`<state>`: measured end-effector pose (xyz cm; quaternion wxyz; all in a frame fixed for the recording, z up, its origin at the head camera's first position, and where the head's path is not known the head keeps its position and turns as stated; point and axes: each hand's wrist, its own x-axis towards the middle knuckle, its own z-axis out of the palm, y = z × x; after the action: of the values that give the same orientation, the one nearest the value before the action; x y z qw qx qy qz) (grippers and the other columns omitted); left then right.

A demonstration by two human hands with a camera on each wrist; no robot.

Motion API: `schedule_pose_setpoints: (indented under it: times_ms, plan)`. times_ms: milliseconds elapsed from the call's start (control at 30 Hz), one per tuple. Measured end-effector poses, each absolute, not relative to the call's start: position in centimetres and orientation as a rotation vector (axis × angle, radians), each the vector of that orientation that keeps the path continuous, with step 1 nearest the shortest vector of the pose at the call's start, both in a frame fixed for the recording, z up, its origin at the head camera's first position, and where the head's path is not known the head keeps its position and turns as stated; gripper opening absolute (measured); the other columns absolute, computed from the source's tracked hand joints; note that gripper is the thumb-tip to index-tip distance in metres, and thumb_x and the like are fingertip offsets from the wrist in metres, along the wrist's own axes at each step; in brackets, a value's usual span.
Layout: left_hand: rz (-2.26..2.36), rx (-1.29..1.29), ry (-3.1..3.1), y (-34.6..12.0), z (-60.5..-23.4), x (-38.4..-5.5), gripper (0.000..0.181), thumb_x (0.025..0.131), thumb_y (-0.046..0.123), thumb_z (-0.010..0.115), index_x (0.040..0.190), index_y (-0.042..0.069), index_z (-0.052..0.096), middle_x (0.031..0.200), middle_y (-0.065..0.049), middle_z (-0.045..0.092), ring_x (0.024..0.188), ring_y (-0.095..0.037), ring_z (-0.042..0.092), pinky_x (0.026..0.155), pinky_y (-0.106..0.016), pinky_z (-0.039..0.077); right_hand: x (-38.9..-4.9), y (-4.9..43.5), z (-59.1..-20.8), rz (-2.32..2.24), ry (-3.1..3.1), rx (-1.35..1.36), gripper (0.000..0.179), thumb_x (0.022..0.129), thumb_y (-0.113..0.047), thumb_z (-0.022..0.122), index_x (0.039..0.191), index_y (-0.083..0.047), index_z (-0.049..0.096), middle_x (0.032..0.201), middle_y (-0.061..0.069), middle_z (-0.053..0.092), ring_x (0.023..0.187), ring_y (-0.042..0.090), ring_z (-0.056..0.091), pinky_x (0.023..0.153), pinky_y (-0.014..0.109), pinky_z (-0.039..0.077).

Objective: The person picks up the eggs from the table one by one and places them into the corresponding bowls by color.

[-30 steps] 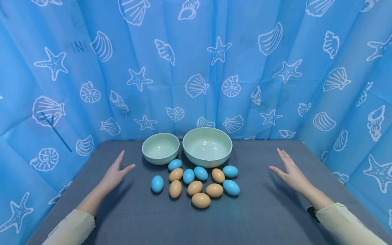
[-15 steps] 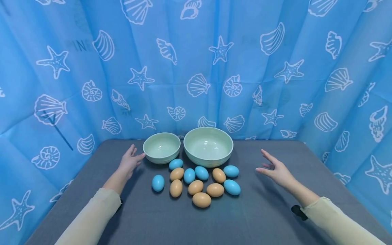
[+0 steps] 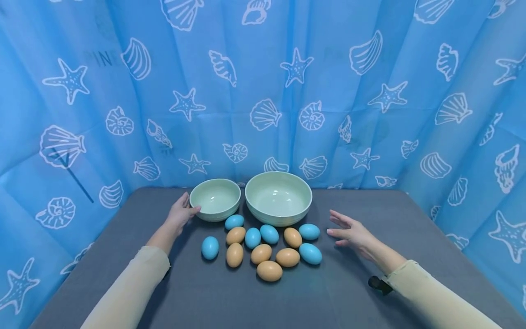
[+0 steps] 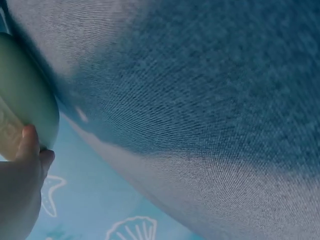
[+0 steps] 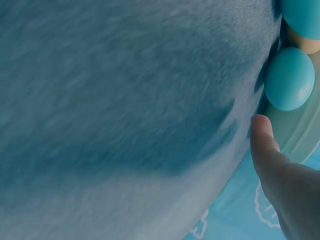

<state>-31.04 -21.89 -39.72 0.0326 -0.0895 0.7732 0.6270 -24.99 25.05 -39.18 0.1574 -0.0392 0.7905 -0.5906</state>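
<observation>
Left of centre, the left hand is gripping the small bowl by its left rim; the right hand, spread, empty, is hovering just right of a blue egg.

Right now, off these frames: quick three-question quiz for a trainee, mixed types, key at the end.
1. Fill in: the ____ hand touches the smaller bowl.
2. True or false: the right hand is gripping an egg.
3. Multiple choice: how many blue eggs lie on the table? A) three B) six C) nine

Key
1. Left: the left hand has its thumb against that bowl.
2. False: it holds nothing, to the right of the blue eggs.
3. B, six.
</observation>
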Motion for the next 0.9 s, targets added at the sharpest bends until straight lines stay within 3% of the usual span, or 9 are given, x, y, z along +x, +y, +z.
schedule_pose_setpoints:
  times_ms: [600, 900]
  plan:
    - [1.92, -0.303, 2.335, -21.9, -39.9, -31.6, 0.077, 0.1, 0.006, 0.052, 0.155, 0.008, -0.002, 0.161, -0.013, 0.001, 0.146, -0.031, 0.011, 0.108, -0.046, 0.036, -27.2, 22.3, -40.1, -1.607, 2.193, -0.05, 0.075, 0.095, -0.011, 0.062, 0.154, 0.001, 0.018, 0.154, 0.03, 0.019, 0.138, 0.048, 0.025, 0.102, 0.061, 0.037]
    - [1.942, -0.347, 2.328, -21.6, -40.0, -31.4, 0.076, 0.1, 0.005, 0.052, 0.156, 0.008, -0.001, 0.161, -0.012, 0.001, 0.146, -0.03, 0.009, 0.108, -0.048, 0.037, -28.1, 21.7, -40.6, -1.512, 2.248, -0.011, 0.068, 0.093, -0.012, 0.066, 0.149, 0.003, 0.032, 0.151, 0.031, 0.025, 0.136, 0.048, 0.03, 0.103, 0.06, 0.036]
